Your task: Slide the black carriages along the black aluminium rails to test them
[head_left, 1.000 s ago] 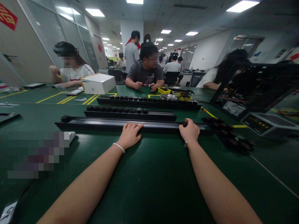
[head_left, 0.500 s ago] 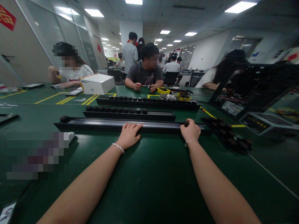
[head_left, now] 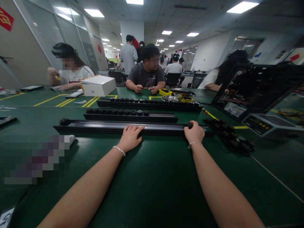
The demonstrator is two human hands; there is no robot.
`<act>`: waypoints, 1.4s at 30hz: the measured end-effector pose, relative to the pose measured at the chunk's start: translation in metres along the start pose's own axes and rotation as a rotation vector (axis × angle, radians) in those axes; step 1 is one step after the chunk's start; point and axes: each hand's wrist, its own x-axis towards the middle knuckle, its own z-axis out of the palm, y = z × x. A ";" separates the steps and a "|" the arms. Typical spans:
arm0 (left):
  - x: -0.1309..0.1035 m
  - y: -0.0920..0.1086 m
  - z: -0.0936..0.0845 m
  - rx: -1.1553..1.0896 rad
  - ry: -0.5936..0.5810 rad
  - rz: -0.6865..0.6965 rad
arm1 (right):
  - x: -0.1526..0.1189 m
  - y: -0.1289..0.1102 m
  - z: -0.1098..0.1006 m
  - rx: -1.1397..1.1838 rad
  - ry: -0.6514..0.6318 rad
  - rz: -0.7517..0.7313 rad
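Note:
A long black rail (head_left: pixel 161 128) with a shiny groove lies across the green table in front of me. My left hand (head_left: pixel 130 138) rests on its near side, fingers stretched over the groove and thumb apart. Toward the rail's right end, my right hand (head_left: pixel 195 133) has its fingers closed round a small round black part (head_left: pixel 189 125). The part's lower side is hidden. Another black part (head_left: pixel 64 121) sits at the left end. Just behind is a shorter rail (head_left: pixel 163 118), its left portion filled with several similar parts.
A third rail (head_left: pixel 149 106) full of parts lies farther back. Loose black parts (head_left: pixel 234 137) are heaped at right, near a grey-black box (head_left: pixel 270 125) and an open computer case (head_left: pixel 261 85). A white box (head_left: pixel 101 86) stands back left; co-workers sit around the table.
My hands stay almost still on the rail, the right one still at the black part. The view has shifted slightly. Across the table, a co-worker's hands have moved a little.

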 end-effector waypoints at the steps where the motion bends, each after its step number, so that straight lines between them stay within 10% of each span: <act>1: 0.000 0.000 0.000 0.000 0.000 0.002 | 0.000 0.000 0.000 0.001 -0.002 0.001; 42: -0.001 -0.001 0.001 0.013 0.008 0.007 | 0.017 0.025 -0.008 -0.004 0.052 0.128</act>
